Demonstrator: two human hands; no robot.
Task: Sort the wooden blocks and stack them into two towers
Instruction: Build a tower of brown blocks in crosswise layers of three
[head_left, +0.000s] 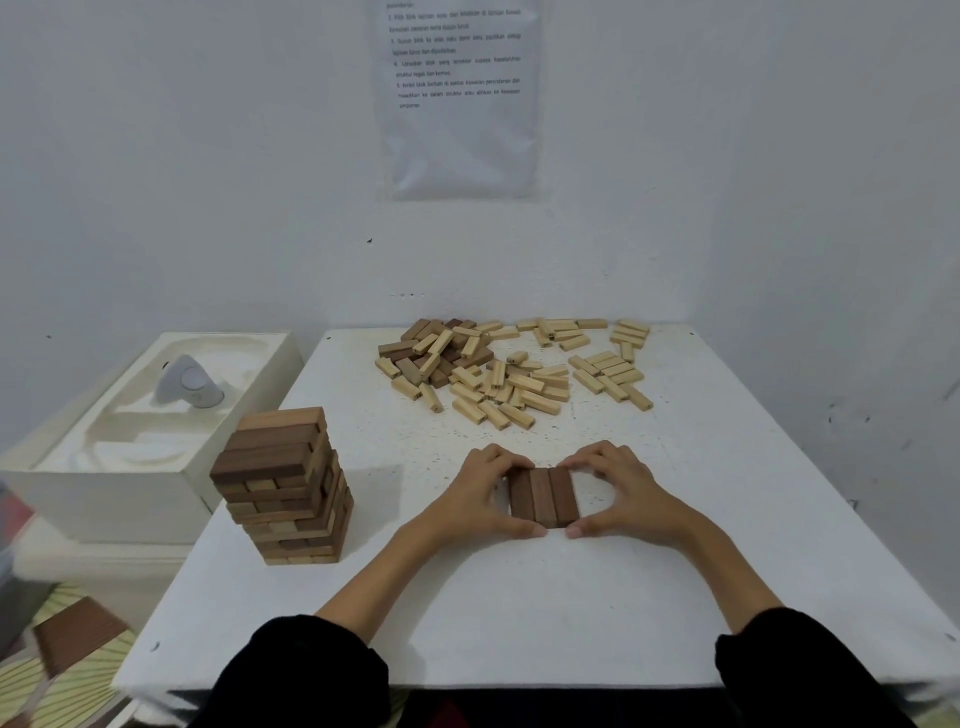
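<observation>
Our left hand (480, 493) and our right hand (618, 491) close in from either side on three dark brown wooden blocks (543, 496). Each hand curls round its own side of the row: the thumbs meet the near ends of the blocks, almost tip to tip, and the bent fingers hook over the far corners. So both hands are gripping the same little row, and neither one is free. The three blocks lie flat, side by side with their long faces touching, their length running away from us. They rest on the white square table (519, 613), a little nearer to us than its middle. Black sleeves (311, 670) cover both forearms from the table's near edge back

To the left of the hands, well apart from them and close to the table's left edge, stands a tower of dark and pale wooden blocks (283, 486). It has many layers, the top ones slightly askew over the ones below. At the far side of the table we see a loose heap of wooden blocks (498, 374): the dark ones are mixed in at its left end, and the pale ones spread out to the right

Beside the table on the left sits a white moulded box (104, 467) with a pale grey rounded object (189, 387) in it. On the white wall ahead hangs a printed sheet of paper (460, 130); we cannot read its text
</observation>
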